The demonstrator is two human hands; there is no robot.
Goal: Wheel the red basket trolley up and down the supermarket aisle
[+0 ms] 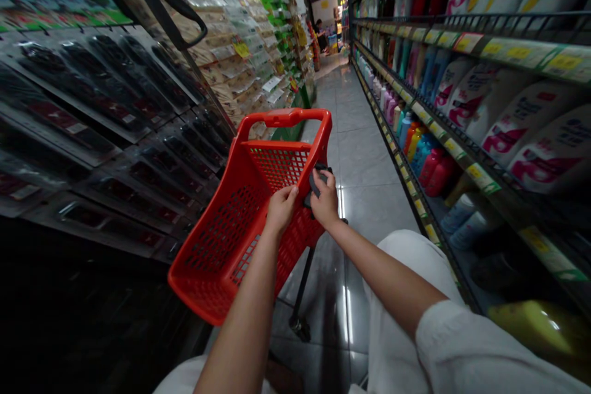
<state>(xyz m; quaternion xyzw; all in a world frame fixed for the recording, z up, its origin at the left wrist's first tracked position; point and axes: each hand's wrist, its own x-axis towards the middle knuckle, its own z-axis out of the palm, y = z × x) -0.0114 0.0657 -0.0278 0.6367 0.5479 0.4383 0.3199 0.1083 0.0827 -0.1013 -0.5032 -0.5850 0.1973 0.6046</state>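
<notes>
A red plastic shopping cart (203,252) with perforated walls stands in the aisle before me, turned at an angle. My left hand (280,209) reaches over its basket, thumb and fingers closed at the right side rim. Just to the right, my right hand (325,200) is wrapped round a small dark grey piece (314,188) against the outside of that rim. Whether this piece is fixed to the cart I cannot tell, as my fingers cover part of it. Inside the basket no goods show. Below it, a dark leg ends in a caster wheel (300,326).
Shelves of bottles (503,114) line the right side, close to my knee. Packaged goods hang on a rack (92,104) at left, beside stacked packs (221,31). Grey floor tiles (364,148) run down the aisle, where a person (320,34) sits far off.
</notes>
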